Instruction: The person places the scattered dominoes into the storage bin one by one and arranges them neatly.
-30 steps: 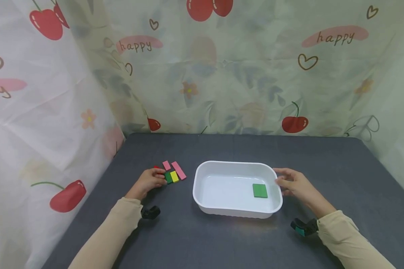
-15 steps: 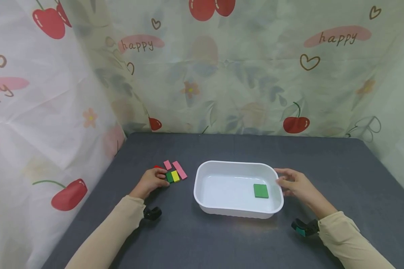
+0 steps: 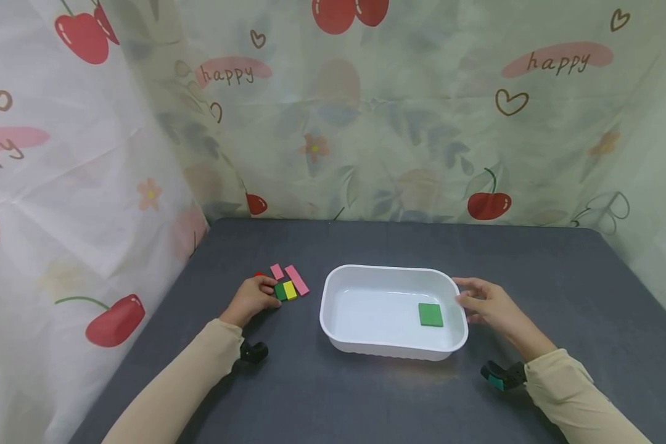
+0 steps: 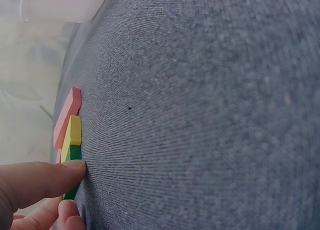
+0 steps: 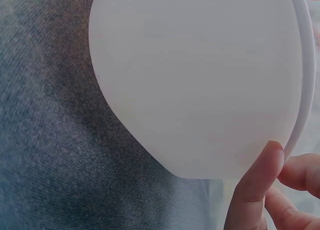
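Note:
My left hand is low over a small group of coloured blocks at the table's left. Its thumb and fingers pinch a dark green block, partly hidden by the thumb in the left wrist view. Against the green one sits a yellow block. My right hand holds the right end of a white plastic tray, thumb against the outer wall and a finger by the rim. Inside the tray, toward its right, lies a flat green square.
Beyond the yellow block lie a long pink block and a short pink block. A red piece shows partly behind my left fingers. Printed curtains border the dark table at the back and sides.
My left hand has shifted very slightly right, staying at the green block. The head view has drifted a little. The right hand and tray look otherwise unchanged.

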Demonstrator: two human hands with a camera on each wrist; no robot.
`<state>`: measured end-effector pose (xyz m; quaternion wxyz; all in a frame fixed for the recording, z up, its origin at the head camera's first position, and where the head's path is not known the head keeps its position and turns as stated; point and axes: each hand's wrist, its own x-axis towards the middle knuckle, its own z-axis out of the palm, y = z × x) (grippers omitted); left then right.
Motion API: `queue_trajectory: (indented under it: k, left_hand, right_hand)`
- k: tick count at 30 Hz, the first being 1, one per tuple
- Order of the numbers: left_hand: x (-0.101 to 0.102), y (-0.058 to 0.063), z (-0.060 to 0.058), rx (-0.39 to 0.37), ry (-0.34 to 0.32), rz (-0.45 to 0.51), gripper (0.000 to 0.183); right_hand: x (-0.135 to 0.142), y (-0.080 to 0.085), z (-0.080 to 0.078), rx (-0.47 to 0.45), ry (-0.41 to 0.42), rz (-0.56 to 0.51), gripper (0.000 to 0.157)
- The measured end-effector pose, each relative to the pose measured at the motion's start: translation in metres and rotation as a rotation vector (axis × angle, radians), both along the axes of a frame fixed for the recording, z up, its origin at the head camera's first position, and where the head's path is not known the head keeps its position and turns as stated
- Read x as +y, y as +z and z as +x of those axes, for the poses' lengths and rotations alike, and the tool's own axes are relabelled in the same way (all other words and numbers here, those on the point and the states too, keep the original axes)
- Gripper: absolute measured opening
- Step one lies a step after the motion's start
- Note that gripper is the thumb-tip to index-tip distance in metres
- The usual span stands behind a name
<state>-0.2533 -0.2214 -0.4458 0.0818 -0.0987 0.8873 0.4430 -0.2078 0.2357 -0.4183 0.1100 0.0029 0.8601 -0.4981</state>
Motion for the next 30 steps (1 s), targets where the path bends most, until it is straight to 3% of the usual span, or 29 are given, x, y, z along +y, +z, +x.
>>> queue_trajectory:
  k: [9, 18, 25, 30]
  left_hand:
    - [-0.001, 0.000, -0.001, -0.015, 0.011, 0.000, 0.049]
    - [-0.004, 0.007, -0.002, -0.025, -0.002, 0.061, 0.049]
    - [-0.006, 0.020, -0.002, -0.054, -0.012, 0.042, 0.050]
    - [-0.003, 0.030, -0.002, -0.029, -0.025, 0.033, 0.054]
  right_hand:
    - [0.000, 0.000, 0.000, -0.002, 0.001, -0.004, 0.056]
    - [0.001, 0.001, -0.001, -0.006, 0.004, -0.015, 0.056]
    - [0.001, 0.001, -0.001, 0.003, 0.008, -0.027, 0.056]
    - [0.001, 0.001, 0.000, 0.001, 0.002, -0.018, 0.056]
